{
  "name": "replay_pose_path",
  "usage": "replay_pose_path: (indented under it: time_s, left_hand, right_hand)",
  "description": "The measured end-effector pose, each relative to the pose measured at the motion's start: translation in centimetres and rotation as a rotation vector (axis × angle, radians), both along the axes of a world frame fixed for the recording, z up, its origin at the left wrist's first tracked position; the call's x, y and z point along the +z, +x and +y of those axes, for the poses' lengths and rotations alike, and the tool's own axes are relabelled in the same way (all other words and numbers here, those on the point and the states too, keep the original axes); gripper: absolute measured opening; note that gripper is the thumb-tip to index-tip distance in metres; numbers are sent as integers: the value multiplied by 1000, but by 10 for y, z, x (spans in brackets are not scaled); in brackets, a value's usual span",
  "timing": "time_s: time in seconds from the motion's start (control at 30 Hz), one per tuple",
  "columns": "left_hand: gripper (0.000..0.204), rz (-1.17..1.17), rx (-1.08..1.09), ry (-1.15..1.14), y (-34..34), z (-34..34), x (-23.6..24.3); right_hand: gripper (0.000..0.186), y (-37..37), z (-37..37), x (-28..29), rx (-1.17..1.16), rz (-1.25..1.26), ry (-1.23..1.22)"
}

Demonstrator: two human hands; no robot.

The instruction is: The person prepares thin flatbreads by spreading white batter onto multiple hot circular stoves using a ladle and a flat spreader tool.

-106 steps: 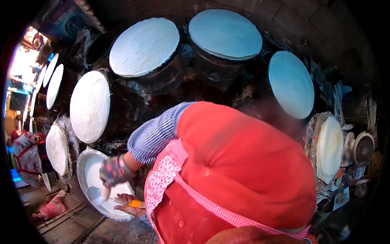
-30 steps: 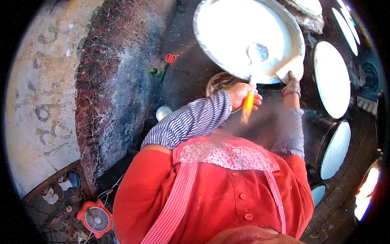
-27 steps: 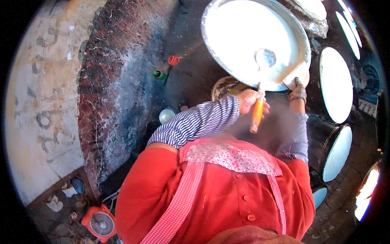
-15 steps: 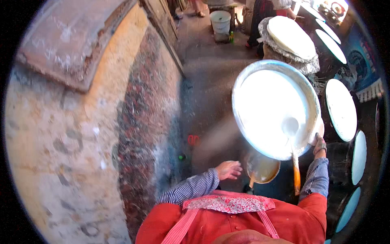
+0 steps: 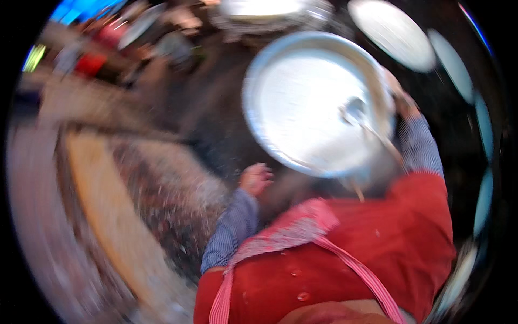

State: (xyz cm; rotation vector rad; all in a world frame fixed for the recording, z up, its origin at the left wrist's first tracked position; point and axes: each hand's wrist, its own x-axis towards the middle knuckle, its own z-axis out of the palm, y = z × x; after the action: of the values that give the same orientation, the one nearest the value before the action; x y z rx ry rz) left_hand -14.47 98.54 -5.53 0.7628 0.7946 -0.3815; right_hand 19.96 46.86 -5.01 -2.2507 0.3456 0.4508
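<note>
A large round metal basin (image 5: 263, 116) holding white liquid is in front of me. My right hand (image 5: 398, 93) grips its right rim, its fingers partly hidden behind the wall. A ladle (image 5: 354, 110) rests in the liquid, its handle slanting over the near right rim towards me. My left hand (image 5: 256, 179) is off the basin's near left side, touching nothing, its fingers loosely bent and blurred. Beneath the basin's near edge shows part of a smaller pot (image 5: 356, 178) with a wooden handle.
Several round white discs (image 5: 394, 35) line the dark surface on the right. A foil-edged stand (image 5: 270, 24) bears a white round stack at the far side. A stained wall (image 5: 178, 167) borders the left. Blurred people in red (image 5: 91, 65) are at the far left.
My view has swung round to the right, smearing the surroundings. The basin, still in my right hand, appears higher and further left. My left hand has drawn in its fingers somewhat.
</note>
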Motion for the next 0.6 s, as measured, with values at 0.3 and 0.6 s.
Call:
replay_pose_path:
  time_s: [0.3, 0.6]
  left_hand:
    - [15, 172, -47, -81, 35, 243, -98]
    - [16, 530, -120, 249, 87, 376, -145]
  right_hand:
    - [38, -29, -7, 39, -682, 75, 284]
    - [26, -13, 51, 71, -715, -103, -36]
